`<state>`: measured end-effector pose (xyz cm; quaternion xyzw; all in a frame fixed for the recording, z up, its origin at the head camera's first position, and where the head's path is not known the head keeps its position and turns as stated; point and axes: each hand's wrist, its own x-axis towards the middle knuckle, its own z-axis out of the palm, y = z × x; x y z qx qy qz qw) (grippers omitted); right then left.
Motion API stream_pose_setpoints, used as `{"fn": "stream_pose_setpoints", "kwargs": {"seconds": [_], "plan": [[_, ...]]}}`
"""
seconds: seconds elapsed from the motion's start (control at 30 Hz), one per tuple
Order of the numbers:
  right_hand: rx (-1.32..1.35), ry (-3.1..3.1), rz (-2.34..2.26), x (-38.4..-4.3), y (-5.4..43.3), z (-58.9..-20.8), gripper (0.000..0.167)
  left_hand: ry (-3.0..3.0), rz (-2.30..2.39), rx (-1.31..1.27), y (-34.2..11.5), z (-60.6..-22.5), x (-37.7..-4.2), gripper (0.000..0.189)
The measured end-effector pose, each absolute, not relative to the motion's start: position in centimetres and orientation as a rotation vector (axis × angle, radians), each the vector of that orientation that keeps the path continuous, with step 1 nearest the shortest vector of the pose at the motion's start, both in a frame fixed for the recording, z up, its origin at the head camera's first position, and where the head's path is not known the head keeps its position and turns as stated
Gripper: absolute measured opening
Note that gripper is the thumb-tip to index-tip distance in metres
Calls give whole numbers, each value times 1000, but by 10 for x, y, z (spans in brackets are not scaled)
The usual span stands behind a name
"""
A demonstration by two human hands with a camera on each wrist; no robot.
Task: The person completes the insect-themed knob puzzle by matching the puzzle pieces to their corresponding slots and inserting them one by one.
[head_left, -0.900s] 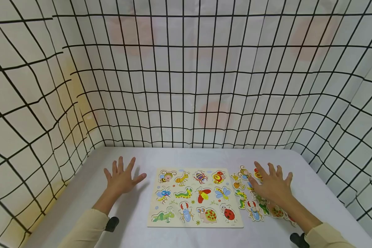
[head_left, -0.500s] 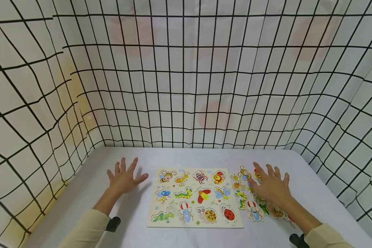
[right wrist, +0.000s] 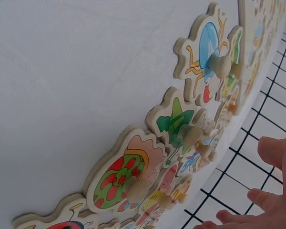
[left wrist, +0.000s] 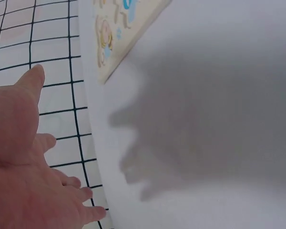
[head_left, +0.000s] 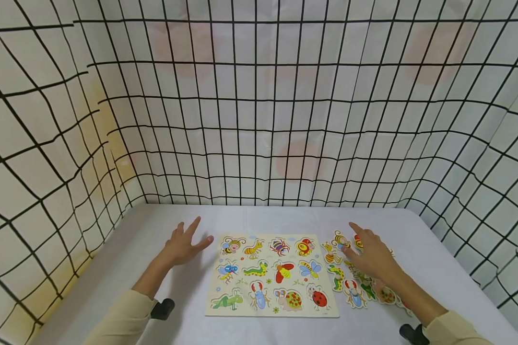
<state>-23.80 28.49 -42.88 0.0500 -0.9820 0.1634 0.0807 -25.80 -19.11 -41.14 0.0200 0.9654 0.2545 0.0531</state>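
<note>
A pale wooden puzzle board with pictures of insects lies flat on the table. My left hand hovers off its left edge, fingers spread and holding nothing; its shadow falls on the cloth. Over the loose knobbed pieces right of the board is my right hand, index finger extended, nothing in its grasp. Among those pieces are a bee piece, a caterpillar piece and a blue beetle piece. The right wrist view shows a snail piece and a grasshopper piece. Other pieces are partly hidden under that hand.
The white-covered table runs up to a white backdrop with black grid lines at the back and sides. A ladybug piece lies at the near end of the pieces, partly cut off in the right wrist view.
My left hand has moved right, closer to the board, and turned. The right hand has shifted slightly left, and its fingers have drawn closer together, with the index finger still extended.
</note>
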Motion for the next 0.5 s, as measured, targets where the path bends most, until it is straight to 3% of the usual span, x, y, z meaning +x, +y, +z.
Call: {"fn": "stream_pose_setpoints", "kwargs": {"seconds": [0.3,0.5], "plan": [[149,-2946,624,-243,290,-428,74,2804,998,29,-191,-413,-265,97],[137,-2949,710,-246,294,-427,72,2751,1119,-45,-187,-413,-267,93]]}}
